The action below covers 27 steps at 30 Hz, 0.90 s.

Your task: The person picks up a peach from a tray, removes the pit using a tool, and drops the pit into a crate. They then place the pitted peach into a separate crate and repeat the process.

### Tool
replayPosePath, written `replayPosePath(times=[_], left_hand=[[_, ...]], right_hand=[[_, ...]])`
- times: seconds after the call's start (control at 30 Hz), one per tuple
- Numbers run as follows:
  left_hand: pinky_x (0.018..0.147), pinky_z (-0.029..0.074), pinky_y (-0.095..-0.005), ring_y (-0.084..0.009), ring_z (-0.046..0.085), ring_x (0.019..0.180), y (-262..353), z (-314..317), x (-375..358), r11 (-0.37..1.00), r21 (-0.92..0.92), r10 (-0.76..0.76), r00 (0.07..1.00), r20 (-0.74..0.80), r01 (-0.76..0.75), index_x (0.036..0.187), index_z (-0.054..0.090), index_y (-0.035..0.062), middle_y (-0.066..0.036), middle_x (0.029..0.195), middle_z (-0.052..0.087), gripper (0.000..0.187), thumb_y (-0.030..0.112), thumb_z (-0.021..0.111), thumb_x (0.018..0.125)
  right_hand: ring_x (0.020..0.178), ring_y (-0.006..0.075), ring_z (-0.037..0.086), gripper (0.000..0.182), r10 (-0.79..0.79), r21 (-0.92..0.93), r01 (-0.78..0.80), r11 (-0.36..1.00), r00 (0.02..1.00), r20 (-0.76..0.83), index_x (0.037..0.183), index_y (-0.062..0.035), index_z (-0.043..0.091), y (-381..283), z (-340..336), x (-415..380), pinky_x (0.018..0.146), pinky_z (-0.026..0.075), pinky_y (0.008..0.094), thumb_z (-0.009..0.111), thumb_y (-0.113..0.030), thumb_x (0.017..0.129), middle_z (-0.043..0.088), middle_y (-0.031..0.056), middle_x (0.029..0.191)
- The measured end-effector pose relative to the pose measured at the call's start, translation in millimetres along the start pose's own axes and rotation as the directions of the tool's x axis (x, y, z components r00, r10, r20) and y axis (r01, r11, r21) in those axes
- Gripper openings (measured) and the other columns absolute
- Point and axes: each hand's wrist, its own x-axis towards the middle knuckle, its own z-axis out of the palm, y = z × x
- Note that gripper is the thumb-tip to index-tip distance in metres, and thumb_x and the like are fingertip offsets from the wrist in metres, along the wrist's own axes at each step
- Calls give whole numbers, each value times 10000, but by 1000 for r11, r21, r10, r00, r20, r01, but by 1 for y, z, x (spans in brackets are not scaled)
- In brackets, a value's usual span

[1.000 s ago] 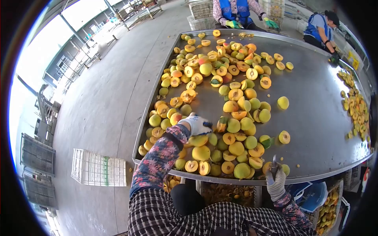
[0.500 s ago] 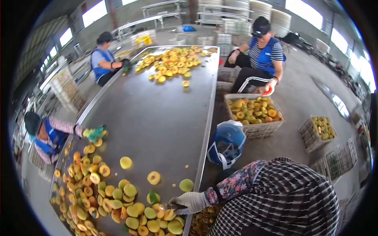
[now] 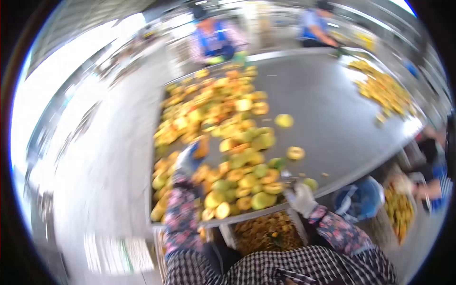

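Note:
My left hand (image 3: pixel 188 160), in a white and blue glove, is closed around an orange-yellow peach half (image 3: pixel 202 146) above the pile on the metal table. At the near edge of the table, my right hand (image 3: pixel 302 199) wears a pale glove and grips a small metal tool (image 3: pixel 286 177); blur hides its exact shape. Between my hands lie many halved peaches (image 3: pixel 247 180), some cut side up with a hollow centre. A greenish peach half (image 3: pixel 310 184) sits just beside my right hand.
The metal table (image 3: pixel 323 118) has a raised rim. Below its near edge stands a crate of brown scraps (image 3: pixel 266 230). A blue bucket (image 3: pixel 359 198) and a crate of peaches (image 3: pixel 398 213) are at right. Co-workers (image 3: pixel 213 40) sit around the table; more fruit (image 3: pixel 380 88) lies at its far end.
My view has swung left and down, blurring the picture. My left hand has come into view with a peach half. My right hand still grips the metal tool by the table edge.

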Motion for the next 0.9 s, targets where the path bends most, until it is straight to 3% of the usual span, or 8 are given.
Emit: replayPosePath(times=[0.1, 0.3, 0.4, 0.47, 0.53, 0.73, 0.8, 0.9], left_hand=[[802, 563, -383, -210, 668, 907, 8, 48, -50, 816, -572, -68, 996, 51, 85, 1118, 646, 109, -50, 1008, 692, 234, 265, 640, 944], [964, 525, -468, -315, 626, 1039, -23, 119, -170, 322, -917, -99, 971, 216, 236, 1174, 606, 8, -133, 1102, 664, 441, 348, 679, 901], [948, 521, -468, -321, 634, 1023, -44, 147, -206, 720, -675, 148, 986, -78, -162, 1106, 614, 19, -127, 1064, 675, 401, 382, 620, 936], [921, 541, -444, -294, 649, 992, -55, 147, -230, 791, -594, 174, 985, -6, -144, 1071, 620, 46, -109, 1044, 680, 357, 385, 597, 961], [902, 548, -410, -272, 656, 977, -35, 164, -250, 614, -789, 33, 999, -8, -26, 1085, 609, 70, -105, 1005, 678, 361, 414, 577, 978], [849, 531, -372, -250, 637, 957, -32, 172, -259, 711, -700, -38, 991, -126, -62, 1161, 585, 24, -123, 1080, 654, 458, 448, 489, 1019], [814, 529, -323, -203, 629, 929, -37, 168, -264, 889, -452, 99, 994, 48, -67, 1160, 597, 48, -101, 1062, 641, 402, 406, 452, 1046], [755, 470, -279, -123, 558, 866, -64, 171, -245, 884, -405, 141, 960, -242, -232, 1088, 659, 89, -9, 958, 620, 383, 444, 556, 990]], right_hand=[[742, 198, 629, 177, -17, 258, 53, 965, 990, -137, 1058, -26, 583, 9, 15, 5, 701, 510, 334, 639, -125, 922, 638, 94, 810], [856, 211, 632, 234, 22, 275, 14, 961, 991, -130, 1111, -18, 585, 27, 32, 10, 794, 496, 346, 630, -156, 928, 659, 106, 919], [1011, 220, 625, 347, 66, 279, -64, 958, 998, 0, 1233, 7, 598, -27, 11, -8, 914, 468, 342, 595, -206, 958, 666, 162, 1112], [917, 252, 637, 320, -53, 361, 57, 931, 998, -21, 1161, 16, 610, -96, -5, -39, 852, 486, 335, 583, -248, 983, 673, 168, 1060], [889, 331, 665, 307, -132, 360, 98, 928, 989, 71, 1180, -9, 592, -101, 1, -67, 804, 502, 360, 580, -242, 981, 683, 177, 983], [850, 390, 643, 266, -419, -146, 435, 889, 899, 127, 1101, -54, 591, -172, -27, -82, 734, 513, 451, 627, -244, 919, 678, 163, 892], [821, 379, 654, 278, -474, -238, 492, 837, 871, 132, 1080, -57, 594, -184, -22, -78, 694, 523, 484, 620, -278, 913, 674, 159, 878], [793, 403, 658, 411, -331, -360, 432, 827, 892, 309, 1258, -45, 572, -182, -12, -69, 678, 532, 486, 594, -274, 917, 685, 195, 916]])
